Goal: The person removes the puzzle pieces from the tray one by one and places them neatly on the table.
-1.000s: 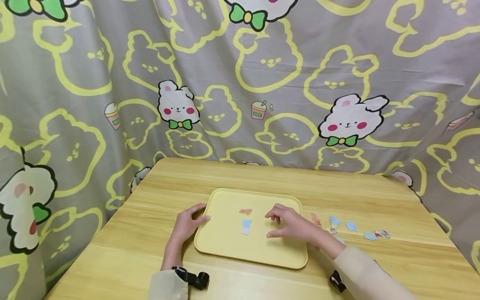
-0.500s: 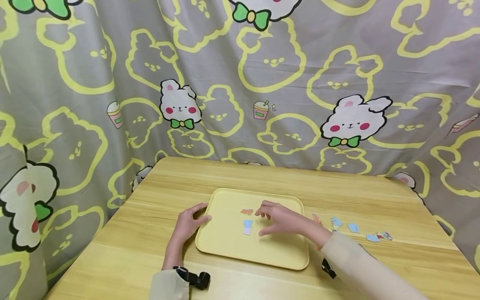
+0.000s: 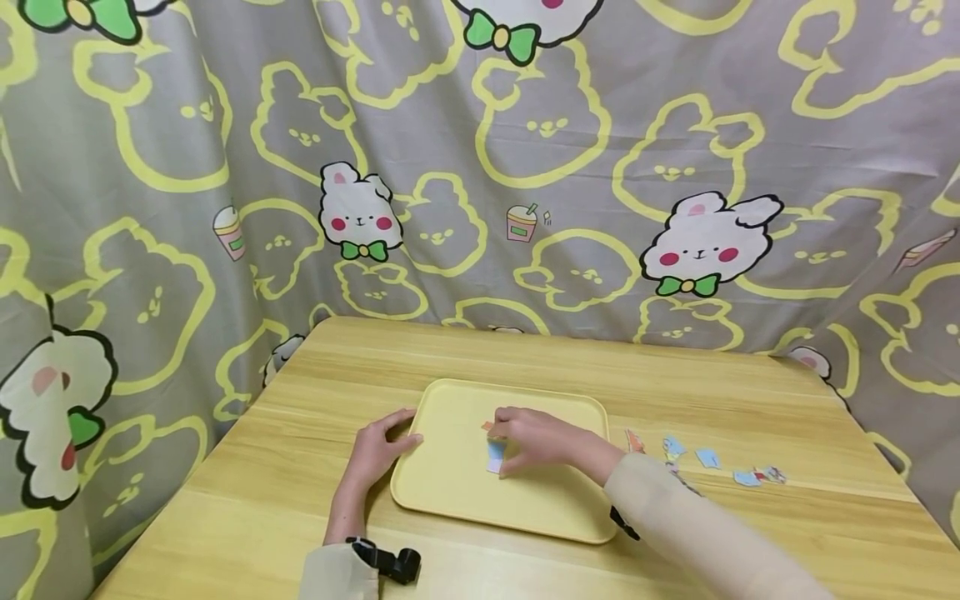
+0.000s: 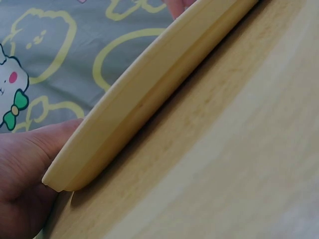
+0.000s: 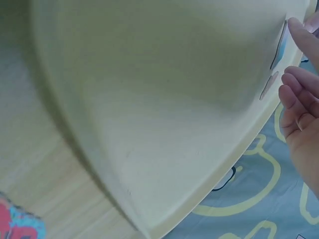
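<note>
A shallow yellow tray (image 3: 450, 487) lies on the wooden table. At its left edge my left hand (image 3: 375, 446) holds the rim, thumb over the edge and the other fingers spread along the outside. My right hand (image 3: 536, 437) is low over the middle of the tray, fingers bent and thumb apart from them. Beneath its fingertips shows part of an orange paper piece (image 3: 487, 426). The thumb reaches the end of a blue and lavender paper piece (image 3: 496, 452). In the right wrist view the thumb tip is right at the blue piece (image 5: 280, 47).
Right of the tray lie several cut paper pieces: an orange one (image 3: 634, 440), blue ones (image 3: 707, 457) and a mixed-colour cluster (image 3: 772, 473). A patterned curtain (image 3: 450, 125) hangs behind the table (image 3: 352, 358). Each wrist wears a black camera (image 3: 401, 564).
My right hand has moved left across the tray, from its right side to the paper pieces, and now partly covers them. The left hand stays on the rim.
</note>
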Available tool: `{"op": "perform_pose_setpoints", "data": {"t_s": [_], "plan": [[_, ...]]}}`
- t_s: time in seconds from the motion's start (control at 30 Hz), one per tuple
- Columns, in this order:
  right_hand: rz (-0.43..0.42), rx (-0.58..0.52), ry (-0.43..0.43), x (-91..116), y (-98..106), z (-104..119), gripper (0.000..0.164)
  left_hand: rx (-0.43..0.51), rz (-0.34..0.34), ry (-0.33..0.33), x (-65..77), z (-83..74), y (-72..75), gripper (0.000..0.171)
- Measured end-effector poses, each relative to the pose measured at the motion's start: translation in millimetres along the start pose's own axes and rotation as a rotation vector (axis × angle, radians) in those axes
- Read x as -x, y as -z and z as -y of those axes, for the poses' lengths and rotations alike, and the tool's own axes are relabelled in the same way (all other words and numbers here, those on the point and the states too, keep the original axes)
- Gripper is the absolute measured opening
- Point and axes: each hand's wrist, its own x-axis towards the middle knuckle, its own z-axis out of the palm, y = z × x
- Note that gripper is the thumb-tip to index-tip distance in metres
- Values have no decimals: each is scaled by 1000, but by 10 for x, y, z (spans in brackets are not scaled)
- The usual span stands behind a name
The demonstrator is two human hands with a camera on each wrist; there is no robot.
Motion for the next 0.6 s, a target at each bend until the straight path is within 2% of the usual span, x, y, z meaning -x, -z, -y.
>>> {"op": "perform_pose_setpoints", "data": {"t_s": [0.33, 0.6], "plan": [[60, 6, -39, -36, -40, 24, 37, -7, -8, -6, -3, -11, -1, 49], [37, -9, -37, -16, -67, 22, 36, -6, -8, -11, -8, 0, -2, 48]]}}
